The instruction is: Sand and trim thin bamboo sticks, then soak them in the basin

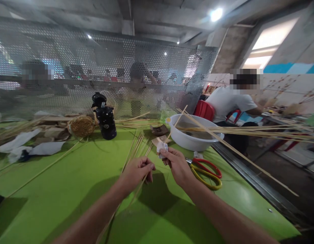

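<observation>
Left hand, fingers curled shut around thin pale bamboo strips that run up and away across the bright green surface. Right hand just beside it, fingers pinched closed on a small white wrapped piece at the strips' near ends. Red-and-yellow-handled scissors lie just right of that hand. Beyond: white plastic basin bearing long strips, black bottle, woven straw ball.

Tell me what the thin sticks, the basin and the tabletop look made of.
Thin sticks: pale tan, matte, straight, probably split bamboo or rattan. Basin: white, smooth, slightly glossy with a rolled rim, likely plastic. Tabletop: bright green, flat, with a faint sheen; could be laminate or painted board, hard to tell.
</observation>
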The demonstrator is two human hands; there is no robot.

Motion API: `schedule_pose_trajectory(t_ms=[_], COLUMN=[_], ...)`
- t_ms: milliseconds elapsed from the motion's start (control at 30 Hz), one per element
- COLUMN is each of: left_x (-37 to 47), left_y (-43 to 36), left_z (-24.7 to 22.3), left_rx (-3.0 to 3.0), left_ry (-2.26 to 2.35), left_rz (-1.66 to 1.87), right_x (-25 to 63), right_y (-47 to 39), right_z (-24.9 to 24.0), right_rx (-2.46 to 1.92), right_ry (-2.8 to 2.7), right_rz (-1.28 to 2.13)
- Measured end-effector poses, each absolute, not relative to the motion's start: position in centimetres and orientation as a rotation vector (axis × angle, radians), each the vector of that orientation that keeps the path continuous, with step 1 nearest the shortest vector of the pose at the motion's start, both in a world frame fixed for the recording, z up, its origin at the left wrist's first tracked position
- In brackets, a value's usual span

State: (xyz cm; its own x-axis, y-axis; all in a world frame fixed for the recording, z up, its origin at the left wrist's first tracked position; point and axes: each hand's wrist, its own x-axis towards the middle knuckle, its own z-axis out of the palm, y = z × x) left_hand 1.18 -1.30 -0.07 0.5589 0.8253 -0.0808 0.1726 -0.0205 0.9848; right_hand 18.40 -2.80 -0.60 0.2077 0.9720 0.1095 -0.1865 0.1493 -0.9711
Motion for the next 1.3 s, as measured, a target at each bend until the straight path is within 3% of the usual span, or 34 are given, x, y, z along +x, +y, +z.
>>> schedule_pose_trajectory(t_ms=[233,767,1300], left_x=[1.2,1.4,1.4], left_y=[-1.3,-1.8,-1.8], left_z=[0.2,0.1,0.3], left_rx=[1.531,1.616,1.601], left_ry=[0.922,0.949,0.954], left_rz=[0.722,0.663,0.668], right_x=[16.9,18.1,17.5], right_y=[-3.5,-2.7,-3.2], right_z=[-0.5,-0.5,-0.9], right_rx=[-1.101,-1.077,-1.143], right_ry=[-1.081,-0.945,-1.04], right_rz=[1.189,1.035,1.108])
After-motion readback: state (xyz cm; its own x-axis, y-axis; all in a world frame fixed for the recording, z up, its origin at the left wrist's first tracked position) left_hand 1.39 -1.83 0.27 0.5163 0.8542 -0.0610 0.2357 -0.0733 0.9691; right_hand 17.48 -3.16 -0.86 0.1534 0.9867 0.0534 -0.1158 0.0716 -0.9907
